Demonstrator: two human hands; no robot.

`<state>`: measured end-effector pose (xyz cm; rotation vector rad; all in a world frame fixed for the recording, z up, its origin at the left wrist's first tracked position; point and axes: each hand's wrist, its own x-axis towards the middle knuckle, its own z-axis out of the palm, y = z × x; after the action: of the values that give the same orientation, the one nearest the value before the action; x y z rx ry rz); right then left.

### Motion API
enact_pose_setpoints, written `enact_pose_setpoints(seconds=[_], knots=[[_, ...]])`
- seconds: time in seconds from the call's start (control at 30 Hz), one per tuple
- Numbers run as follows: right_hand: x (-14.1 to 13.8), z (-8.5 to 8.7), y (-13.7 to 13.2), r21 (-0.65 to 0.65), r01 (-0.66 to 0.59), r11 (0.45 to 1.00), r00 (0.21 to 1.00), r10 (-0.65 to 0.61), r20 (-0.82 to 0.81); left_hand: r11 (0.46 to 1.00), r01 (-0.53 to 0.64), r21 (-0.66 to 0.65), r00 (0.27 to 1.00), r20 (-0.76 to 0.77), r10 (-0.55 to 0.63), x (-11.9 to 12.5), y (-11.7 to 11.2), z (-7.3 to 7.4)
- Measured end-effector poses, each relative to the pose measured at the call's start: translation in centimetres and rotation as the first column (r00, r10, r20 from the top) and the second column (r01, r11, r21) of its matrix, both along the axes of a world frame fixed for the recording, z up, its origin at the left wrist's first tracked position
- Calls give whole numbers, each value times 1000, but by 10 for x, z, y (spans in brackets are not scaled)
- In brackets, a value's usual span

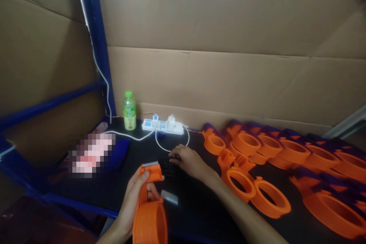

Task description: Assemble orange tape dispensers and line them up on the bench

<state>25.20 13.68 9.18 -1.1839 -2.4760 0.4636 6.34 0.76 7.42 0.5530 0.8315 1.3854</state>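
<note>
My left hand (138,187) is wrapped around the handle of an orange tape dispenser (150,217), whose ring hangs toward me. A serrated metal blade (150,164) lines the upper edge of its head. Just to the right, my right hand (187,160) has its fingers curled together over a cluster of dark narrow pieces (166,167). Whatever lies between those fingertips is too dark to make out. Below the dark pieces, a flat pale-grey strip (169,197) rests on the black tabletop (194,206).
Several more orange tape dispensers (268,198) lie in rows on the right, some with purple-looking parts. At the back stand a white power strip (162,126) with cables and a green-capped bottle (129,112). A blue frame post (98,38) and cardboard panels (214,45) enclose the table.
</note>
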Motion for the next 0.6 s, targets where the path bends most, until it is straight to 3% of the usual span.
enact_pose_setpoints(seconds=[0.27,0.47,0.6], knots=[[9,9,9,-68,17,998,978,-30,-205,999,-22,-29,1000,13,22,2,2,-10],[2,23,-8,-143,-120,983,934,63,-352,998,-52,35,998,-30,53,4,5,-10],[-5,28,-20,-126,-191,974,912,129,-389,998,-36,49,998,-43,39,4,3,-10]])
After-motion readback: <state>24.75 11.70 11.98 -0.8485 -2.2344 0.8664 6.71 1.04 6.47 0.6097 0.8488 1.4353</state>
